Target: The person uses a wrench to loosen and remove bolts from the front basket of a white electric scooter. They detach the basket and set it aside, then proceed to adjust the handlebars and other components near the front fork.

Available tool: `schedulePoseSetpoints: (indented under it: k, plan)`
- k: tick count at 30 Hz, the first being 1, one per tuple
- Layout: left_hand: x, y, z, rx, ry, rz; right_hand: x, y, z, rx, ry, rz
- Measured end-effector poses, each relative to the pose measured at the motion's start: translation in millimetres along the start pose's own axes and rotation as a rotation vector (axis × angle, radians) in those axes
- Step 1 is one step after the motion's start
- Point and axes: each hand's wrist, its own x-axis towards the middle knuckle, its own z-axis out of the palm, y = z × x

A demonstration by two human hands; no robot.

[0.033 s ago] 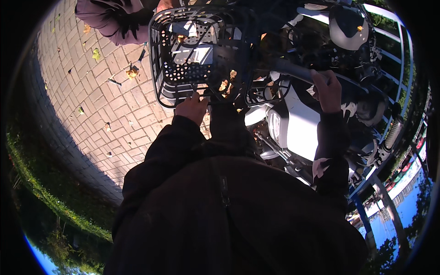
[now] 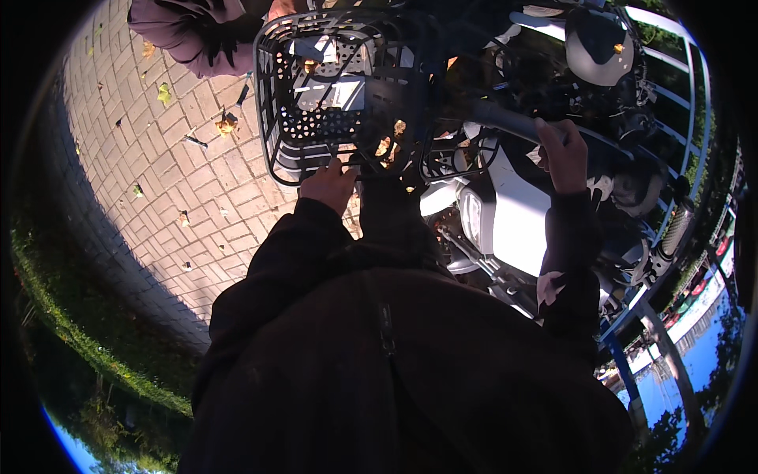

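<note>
A black plastic bicycle basket point(image 2: 272, 103) with slotted sides and a perforated bottom is in front of me. My left hand point(image 2: 329, 188) is closed on its near rim, fingertips curled over the edge. On the right, my right hand point(image 2: 563, 156) is closed round the end of a thick dark grey bar point(image 2: 505, 118), which runs up and left toward the basket. A smaller black wire frame point(image 2: 459, 174) lies between the basket and a white panel point(image 2: 517, 209) of a scooter or bike. Pale flat pieces point(image 2: 332, 93) show through the basket's bars.
Another person's dark sleeve point(image 2: 193, 35) and hand point(image 2: 280, 9) are by the basket's far left corner. Brick paving point(image 2: 174, 166) with fallen leaves point(image 2: 227, 126) spreads on the left. Parked two-wheelers, one with a pale grey saddle point(image 2: 592, 59), and a white railing point(image 2: 695, 103) crowd the right.
</note>
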Motion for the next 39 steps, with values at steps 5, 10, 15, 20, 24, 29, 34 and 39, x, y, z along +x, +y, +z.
schedulePoseSetpoints:
  k: [5, 10, 15, 20, 24, 29, 34, 39]
  plan:
    - [0, 3, -1, -0.042, 0.041, -0.083, 8, 30, -17, 0.251, 0.001, 0.082]
    - [3, 2, -5, -0.116, 0.001, -0.082, 9, 98, -34, 1.034, -0.457, 0.029]
    - [5, 4, -11, -0.159, -0.022, -0.095, -1, 134, -31, 1.427, -0.679, 0.045]
    - [3, 5, -15, -0.131, -0.003, -0.091, -5, 121, -20, 1.324, -0.628, 0.102]
    - [3, 1, -13, -0.109, 0.034, -0.065, -6, 101, -13, 1.257, -0.514, 0.072]
    - [1, -1, -5, -0.161, 0.072, -0.017, -14, 66, -21, 0.528, 0.011, -0.112]
    - [-2, 2, 1, -0.13, 0.146, -0.015, -19, 46, -11, 0.28, 0.094, -0.186]
    - [0, 1, -1, -0.129, 0.146, -0.005, -24, 50, 2, 0.221, 0.143, -0.246]
